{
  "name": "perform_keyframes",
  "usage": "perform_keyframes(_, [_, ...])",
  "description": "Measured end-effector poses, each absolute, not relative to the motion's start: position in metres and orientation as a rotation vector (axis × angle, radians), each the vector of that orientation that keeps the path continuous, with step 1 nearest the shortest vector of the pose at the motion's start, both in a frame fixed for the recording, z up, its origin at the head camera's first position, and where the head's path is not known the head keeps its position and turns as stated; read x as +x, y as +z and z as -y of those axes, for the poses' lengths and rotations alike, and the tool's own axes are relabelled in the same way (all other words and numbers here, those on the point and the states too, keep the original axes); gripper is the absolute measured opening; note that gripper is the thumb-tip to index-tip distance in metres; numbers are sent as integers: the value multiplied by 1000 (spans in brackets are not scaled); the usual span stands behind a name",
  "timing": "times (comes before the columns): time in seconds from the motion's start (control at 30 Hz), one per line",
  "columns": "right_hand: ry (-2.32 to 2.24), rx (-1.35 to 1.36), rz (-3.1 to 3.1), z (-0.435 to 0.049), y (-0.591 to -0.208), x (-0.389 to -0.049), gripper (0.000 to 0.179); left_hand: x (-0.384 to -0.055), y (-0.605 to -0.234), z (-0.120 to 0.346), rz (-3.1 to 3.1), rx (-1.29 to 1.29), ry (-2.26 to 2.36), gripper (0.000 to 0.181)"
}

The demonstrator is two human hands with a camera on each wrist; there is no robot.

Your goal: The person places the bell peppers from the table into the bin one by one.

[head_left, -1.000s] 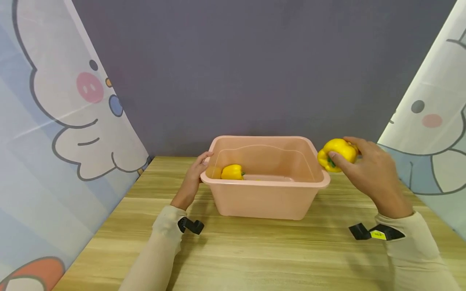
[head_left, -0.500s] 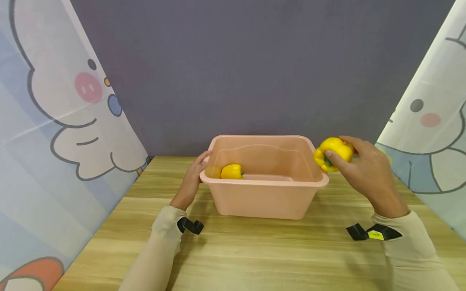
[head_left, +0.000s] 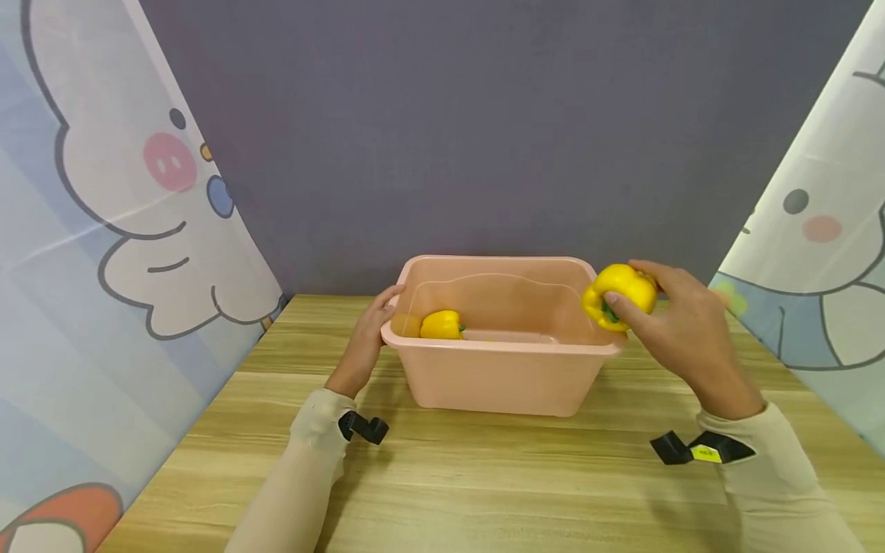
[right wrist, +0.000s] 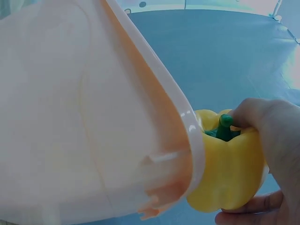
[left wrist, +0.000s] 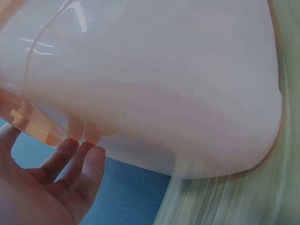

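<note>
A pink plastic tub (head_left: 498,380) stands on the wooden table. My left hand (head_left: 366,334) holds its left rim, and in the left wrist view the fingertips (left wrist: 96,157) meet the outer wall under the rim. My right hand (head_left: 691,330) grips a yellow bell pepper (head_left: 625,288) between thumb and fingers, at the height of the tub's right rim and overlapping it. Its green stem (right wrist: 225,123) shows beside the thumb in the right wrist view. Another yellow bell pepper (head_left: 440,326) lies inside the tub at the left, its lower part hidden by the front wall.
The wooden table (head_left: 498,484) stretches in front of the tub. Behind it rises a dark grey wall (head_left: 484,130). Cartoon-printed sheets hang on the left (head_left: 104,307) and on the right (head_left: 830,253). A black wrist mount sits on each sleeve.
My right hand has moved left with the bell pepper, from beside the tub to its right rim. The left hand, the tub and the other pepper stay in place.
</note>
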State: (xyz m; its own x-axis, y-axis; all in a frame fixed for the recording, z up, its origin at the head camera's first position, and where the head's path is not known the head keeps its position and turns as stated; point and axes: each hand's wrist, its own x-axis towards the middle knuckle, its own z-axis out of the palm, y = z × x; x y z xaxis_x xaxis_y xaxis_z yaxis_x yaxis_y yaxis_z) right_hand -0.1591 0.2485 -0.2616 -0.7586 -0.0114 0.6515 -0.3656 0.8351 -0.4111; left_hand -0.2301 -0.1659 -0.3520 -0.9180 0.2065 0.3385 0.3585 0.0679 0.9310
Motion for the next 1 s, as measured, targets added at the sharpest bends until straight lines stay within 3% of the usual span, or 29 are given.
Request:
perform_keyframes(0.57, [809, 344, 2450, -235, -260, -162, 58, -232, -355, 164, 2174, -606, -1977, 51])
perform_keyframes(1.0, [854, 373, 2719, -244, -235, -179, 62, -232, -356, 163, 2165, -598, -1982, 49])
